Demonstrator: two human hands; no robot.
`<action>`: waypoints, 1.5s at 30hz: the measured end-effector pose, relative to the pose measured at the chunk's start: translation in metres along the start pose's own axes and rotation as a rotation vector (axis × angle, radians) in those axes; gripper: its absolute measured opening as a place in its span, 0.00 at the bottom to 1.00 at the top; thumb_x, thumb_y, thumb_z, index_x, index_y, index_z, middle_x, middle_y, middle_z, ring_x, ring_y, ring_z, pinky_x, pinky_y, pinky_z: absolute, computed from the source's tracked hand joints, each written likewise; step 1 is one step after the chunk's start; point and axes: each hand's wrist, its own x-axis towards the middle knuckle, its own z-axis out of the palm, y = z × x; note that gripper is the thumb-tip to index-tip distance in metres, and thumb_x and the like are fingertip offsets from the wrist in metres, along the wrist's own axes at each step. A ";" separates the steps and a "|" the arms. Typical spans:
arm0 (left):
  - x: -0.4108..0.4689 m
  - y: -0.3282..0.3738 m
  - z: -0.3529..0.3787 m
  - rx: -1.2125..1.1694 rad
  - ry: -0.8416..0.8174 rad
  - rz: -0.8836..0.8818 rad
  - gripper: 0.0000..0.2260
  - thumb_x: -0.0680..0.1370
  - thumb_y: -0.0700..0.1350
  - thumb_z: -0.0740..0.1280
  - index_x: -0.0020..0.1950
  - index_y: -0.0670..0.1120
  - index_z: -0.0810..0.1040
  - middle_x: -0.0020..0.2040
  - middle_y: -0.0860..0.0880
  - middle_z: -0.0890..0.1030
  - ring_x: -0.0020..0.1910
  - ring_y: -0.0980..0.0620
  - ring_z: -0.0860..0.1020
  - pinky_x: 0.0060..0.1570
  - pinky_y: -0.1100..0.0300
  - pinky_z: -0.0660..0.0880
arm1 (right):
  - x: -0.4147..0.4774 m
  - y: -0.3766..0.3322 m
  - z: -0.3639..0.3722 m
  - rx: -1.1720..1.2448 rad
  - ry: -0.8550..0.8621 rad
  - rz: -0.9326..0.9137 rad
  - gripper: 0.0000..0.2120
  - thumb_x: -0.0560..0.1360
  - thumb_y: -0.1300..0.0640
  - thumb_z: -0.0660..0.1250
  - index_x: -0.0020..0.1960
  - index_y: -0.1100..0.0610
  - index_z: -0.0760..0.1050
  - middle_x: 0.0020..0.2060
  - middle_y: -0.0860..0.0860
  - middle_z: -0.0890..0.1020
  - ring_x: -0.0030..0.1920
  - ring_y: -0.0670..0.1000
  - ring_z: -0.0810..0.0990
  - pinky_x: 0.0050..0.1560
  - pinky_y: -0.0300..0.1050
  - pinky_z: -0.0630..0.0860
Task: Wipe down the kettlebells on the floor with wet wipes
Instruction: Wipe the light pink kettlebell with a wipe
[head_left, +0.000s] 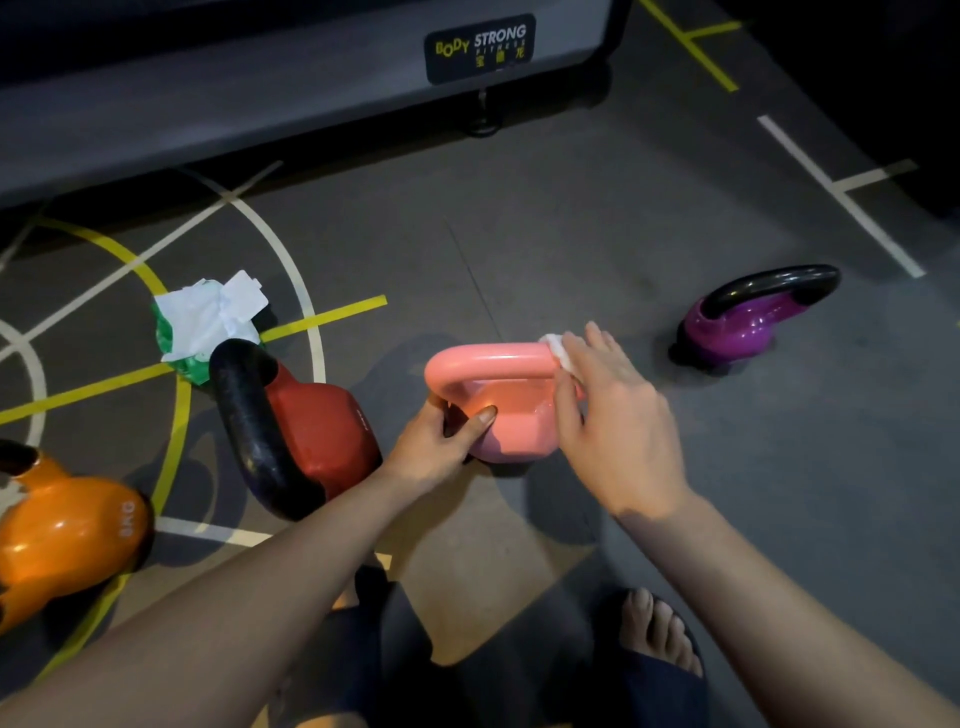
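The wet-wipe pack (208, 322) lies behind the toppled kettlebell (322, 426); the centre kettlebell (514, 428) stands to its right, the lone kettlebell (727, 332) farther right.

One wide-angle camera rides on the person's head, facing forward and steeply down at the floor (571, 249). It sits close: both forearms (260, 571) enter from the near edge, and the left hand (436, 441) and the right hand (618, 415), with its wet wipe (558, 349), meet on the pink kettlebell (514, 428) mid-frame. A machine base (260, 104) bounds the far side
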 end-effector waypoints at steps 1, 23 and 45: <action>0.000 0.000 0.000 -0.001 -0.002 0.001 0.26 0.81 0.54 0.68 0.76 0.50 0.66 0.63 0.58 0.73 0.63 0.61 0.69 0.58 0.68 0.63 | -0.004 0.002 0.004 0.059 -0.012 -0.017 0.16 0.82 0.55 0.64 0.69 0.52 0.77 0.70 0.58 0.77 0.73 0.57 0.73 0.63 0.54 0.76; -0.002 0.000 -0.002 0.023 0.003 0.032 0.25 0.81 0.55 0.67 0.76 0.50 0.65 0.64 0.57 0.72 0.64 0.60 0.68 0.61 0.67 0.62 | 0.047 0.038 0.028 0.217 0.056 0.084 0.22 0.82 0.50 0.53 0.33 0.58 0.70 0.30 0.52 0.78 0.38 0.59 0.78 0.48 0.51 0.75; 0.001 -0.002 -0.003 -0.006 -0.045 0.044 0.19 0.81 0.53 0.68 0.69 0.55 0.65 0.65 0.54 0.75 0.66 0.57 0.73 0.61 0.65 0.65 | 0.067 -0.016 0.011 -0.209 -0.311 -0.057 0.22 0.84 0.49 0.50 0.62 0.50 0.82 0.69 0.52 0.78 0.76 0.52 0.68 0.76 0.45 0.57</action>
